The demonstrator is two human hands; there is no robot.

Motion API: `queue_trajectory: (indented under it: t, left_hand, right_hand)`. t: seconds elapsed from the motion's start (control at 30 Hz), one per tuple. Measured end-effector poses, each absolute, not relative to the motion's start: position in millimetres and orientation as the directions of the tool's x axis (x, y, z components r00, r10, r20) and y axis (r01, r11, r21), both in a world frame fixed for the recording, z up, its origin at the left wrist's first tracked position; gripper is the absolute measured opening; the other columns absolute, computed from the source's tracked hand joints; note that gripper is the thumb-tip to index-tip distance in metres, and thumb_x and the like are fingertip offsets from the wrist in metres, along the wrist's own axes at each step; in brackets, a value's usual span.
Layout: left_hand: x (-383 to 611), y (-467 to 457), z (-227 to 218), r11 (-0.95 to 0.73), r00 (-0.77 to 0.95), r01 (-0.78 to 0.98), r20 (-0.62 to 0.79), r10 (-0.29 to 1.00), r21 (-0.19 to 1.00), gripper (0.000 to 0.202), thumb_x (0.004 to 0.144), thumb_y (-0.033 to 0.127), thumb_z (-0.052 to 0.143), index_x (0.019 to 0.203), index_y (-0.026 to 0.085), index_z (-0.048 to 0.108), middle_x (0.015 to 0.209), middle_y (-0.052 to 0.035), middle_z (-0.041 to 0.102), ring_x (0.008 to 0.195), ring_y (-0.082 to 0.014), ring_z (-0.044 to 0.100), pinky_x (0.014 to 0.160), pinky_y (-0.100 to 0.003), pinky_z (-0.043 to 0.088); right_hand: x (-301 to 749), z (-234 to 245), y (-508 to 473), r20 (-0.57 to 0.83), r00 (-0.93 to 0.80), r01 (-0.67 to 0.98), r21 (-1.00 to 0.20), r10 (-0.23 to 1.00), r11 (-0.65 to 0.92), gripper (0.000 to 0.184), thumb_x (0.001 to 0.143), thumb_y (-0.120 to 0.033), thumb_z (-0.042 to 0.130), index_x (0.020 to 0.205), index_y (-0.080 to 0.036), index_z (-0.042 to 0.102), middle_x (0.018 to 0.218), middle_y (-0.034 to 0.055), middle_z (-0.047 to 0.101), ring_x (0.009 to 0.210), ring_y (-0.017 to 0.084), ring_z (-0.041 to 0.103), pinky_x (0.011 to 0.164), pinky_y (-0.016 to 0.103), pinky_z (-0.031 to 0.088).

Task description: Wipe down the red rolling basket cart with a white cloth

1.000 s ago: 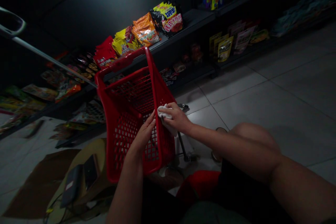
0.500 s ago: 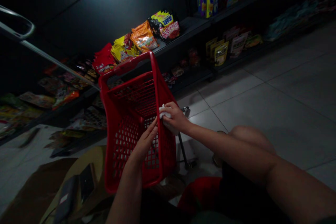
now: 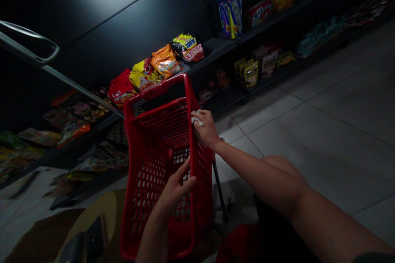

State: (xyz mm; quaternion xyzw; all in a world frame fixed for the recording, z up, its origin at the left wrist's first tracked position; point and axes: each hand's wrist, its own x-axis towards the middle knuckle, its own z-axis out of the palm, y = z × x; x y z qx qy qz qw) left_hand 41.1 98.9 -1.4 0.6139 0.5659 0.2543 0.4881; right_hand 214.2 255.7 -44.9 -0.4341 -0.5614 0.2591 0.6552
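A red plastic shopping basket cart [image 3: 197,218] with grid walls stands in front of me, its upper end near the shelf. My right hand [image 3: 206,128] pinches a crumpled white wipe [image 3: 196,118] and presses it on the outer side of the right rim. Lower down, my left hand [image 3: 176,191] lies against the inner side of the same rim, thumb and fingers apart, with nothing in it. A long metal handle [image 3: 83,88] with a looped grip runs up from the cart to the left.
Snack bags [image 3: 166,61] line the shelf behind the cart, with more packets [image 3: 251,73] on the lower level. At the lower left, dark flat devices [image 3: 95,236] rest on a round yellowish stool top [image 3: 115,213]. Tiled floor [image 3: 277,131] stretches to the right.
My right hand has slid up along the rim with the wipe. The left hand now sits lower, its thumb spread further. The view has shifted, so the cart appears lower.
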Motion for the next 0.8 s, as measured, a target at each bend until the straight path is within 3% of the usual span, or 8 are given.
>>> queue_trajectory:
  t: [0.2,0.3,0.43,0.53,0.6,0.73,0.8]
  left_hand:
    - [51.4,93.6,-0.8,0.097,0.295,0.452,-0.252,0.922,0.887,0.066,0.082,0.043,0.069,0.144,0.029,0.048,0.154,-0.0031,0.042,0.144,-0.0269,0.036,0.120,-0.046,0.028]
    - [56.5,98.5,0.1,0.097,0.308,0.453,-0.258,0.916,0.886,0.067,0.083,0.043,0.068,0.145,0.028,0.047,0.153,-0.0033,0.043,0.143,-0.0262,0.037,0.120,-0.046,0.028]
    - [59.6,104.6,-0.2,0.088,0.301,0.462,-0.250,0.920,0.882,0.067,0.083,0.043,0.068,0.145,0.026,0.048,0.153,-0.0044,0.044,0.145,-0.0270,0.034,0.121,-0.046,0.026]
    - [61.3,106.4,-1.5,0.079,0.300,0.465,-0.241,0.923,0.882,0.067,0.084,0.043,0.067,0.145,0.027,0.047,0.154,-0.0038,0.042,0.145,-0.0267,0.033,0.121,-0.045,0.026]
    - [62.9,107.1,-2.0,0.080,0.297,0.455,-0.236,0.925,0.887,0.068,0.083,0.044,0.067,0.146,0.026,0.046,0.154,-0.0044,0.041,0.145,-0.0269,0.033,0.120,-0.045,0.027]
    - [65.6,108.5,-0.6,0.088,0.280,0.461,-0.238,0.930,0.883,0.072,0.080,0.048,0.069,0.145,0.023,0.048,0.153,-0.0067,0.044,0.144,-0.0287,0.035,0.120,-0.045,0.028]
    - [65.7,108.9,0.9,0.100,0.267,0.466,-0.248,0.931,0.879,0.073,0.080,0.048,0.069,0.145,0.023,0.048,0.153,-0.0069,0.043,0.144,-0.0288,0.035,0.120,-0.044,0.029]
  right_hand:
    - [238.4,-27.4,295.7,0.464,0.395,0.141,-0.883,0.793,0.447,0.042,0.088,-0.023,0.048,0.129,-0.021,0.058,0.118,0.0094,0.050,0.116,0.023,0.048,0.110,0.041,0.035]
    - [236.7,-42.4,284.0,0.436,0.468,0.110,-0.892,0.769,0.439,0.033,0.087,-0.023,0.047,0.119,-0.020,0.057,0.113,0.0089,0.055,0.110,0.023,0.049,0.104,0.040,0.038]
    - [240.6,-79.5,270.7,0.417,0.372,0.151,-0.909,0.829,0.389,0.020,0.083,-0.022,0.051,0.100,-0.020,0.061,0.102,0.0062,0.059,0.101,0.022,0.053,0.097,0.037,0.042]
    - [247.1,-93.5,270.0,0.311,0.347,0.180,-0.948,0.885,0.262,0.017,0.080,-0.024,0.055,0.092,-0.019,0.065,0.095,0.0062,0.060,0.097,0.023,0.055,0.095,0.039,0.044]
    - [246.2,-89.6,266.4,0.284,0.377,0.150,-0.958,0.882,0.244,0.023,0.083,-0.026,0.054,0.100,-0.018,0.067,0.103,0.0079,0.061,0.104,0.023,0.055,0.100,0.040,0.043]
    - [237.8,-68.1,255.6,0.460,0.293,0.089,-0.886,0.838,0.455,0.042,0.094,-0.027,0.043,0.134,-0.021,0.054,0.142,0.0090,0.047,0.135,0.018,0.041,0.116,0.035,0.030]
    - [237.1,-62.9,259.2,0.493,0.267,0.085,-0.868,0.828,0.489,0.044,0.094,-0.023,0.041,0.137,-0.020,0.051,0.145,0.0087,0.046,0.137,0.017,0.041,0.118,0.034,0.028]
